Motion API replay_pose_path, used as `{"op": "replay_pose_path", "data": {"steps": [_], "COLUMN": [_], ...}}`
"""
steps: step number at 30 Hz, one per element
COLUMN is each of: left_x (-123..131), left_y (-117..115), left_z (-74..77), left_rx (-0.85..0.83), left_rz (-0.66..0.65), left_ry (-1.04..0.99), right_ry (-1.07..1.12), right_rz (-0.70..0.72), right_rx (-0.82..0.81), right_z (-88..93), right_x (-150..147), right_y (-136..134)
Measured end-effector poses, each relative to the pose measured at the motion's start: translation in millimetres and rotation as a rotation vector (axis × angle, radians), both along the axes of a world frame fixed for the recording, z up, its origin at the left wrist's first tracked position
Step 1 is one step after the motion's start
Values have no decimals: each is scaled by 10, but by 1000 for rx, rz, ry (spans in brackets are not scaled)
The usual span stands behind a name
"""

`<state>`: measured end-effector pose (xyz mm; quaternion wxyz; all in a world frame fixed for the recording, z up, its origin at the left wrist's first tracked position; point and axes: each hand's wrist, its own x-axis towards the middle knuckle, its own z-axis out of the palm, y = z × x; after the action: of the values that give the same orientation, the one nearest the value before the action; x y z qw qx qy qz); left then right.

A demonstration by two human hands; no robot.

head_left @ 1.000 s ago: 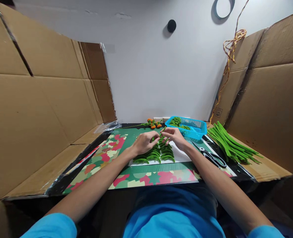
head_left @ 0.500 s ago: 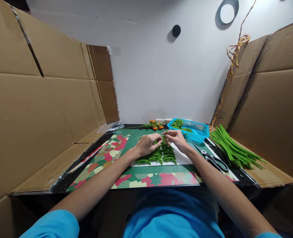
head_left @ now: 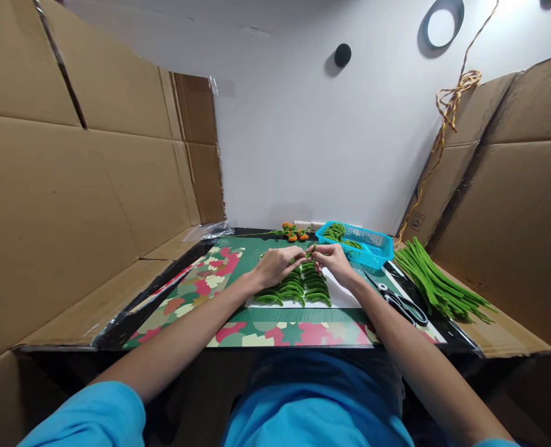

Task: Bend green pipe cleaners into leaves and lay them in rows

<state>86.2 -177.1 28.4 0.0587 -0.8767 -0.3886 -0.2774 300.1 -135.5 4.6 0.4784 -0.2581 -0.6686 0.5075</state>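
Above a white sheet (head_left: 341, 292), my left hand (head_left: 279, 266) and my right hand (head_left: 332, 261) meet with fingertips pinched. Between them is a short piece of green pipe cleaner (head_left: 313, 249), its lower part hidden by the fingers. Under my hands, curved green pipe cleaner pieces (head_left: 292, 290) lie in rows on the sheet, the far ends covered by my hands. A blue basket (head_left: 376, 253) stands just beyond my right hand, with more curved green pieces (head_left: 335, 232) in its left part.
Black-handled scissors (head_left: 403, 305) lie beside my right forearm. Long straight green pipe cleaners (head_left: 436, 279) form a bundle at the right. Orange flowers (head_left: 294, 232) rest along the back edge. A patterned green mat (head_left: 251, 335) covers the table. Cardboard walls (head_left: 51, 236) flank both sides.
The whole view has shifted and tilted slightly. My hands stay together at the piece, with the left fingers now closer to the right ones.
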Motion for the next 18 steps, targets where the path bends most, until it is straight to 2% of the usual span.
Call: {"op": "replay_pose_path", "data": {"steps": [9,18], "left_x": [9,37], "left_y": [5,-27], "left_z": [-12,7], "left_rx": [2,-27], "left_rz": [37,91], "left_ry": [20,-22], "right_ry": [-153,-289], "right_rz": [-34,-149], "right_rx": [101,349], "right_z": [-32,-41], "right_x": [-48,-80], "right_y": [-33,-103]}}
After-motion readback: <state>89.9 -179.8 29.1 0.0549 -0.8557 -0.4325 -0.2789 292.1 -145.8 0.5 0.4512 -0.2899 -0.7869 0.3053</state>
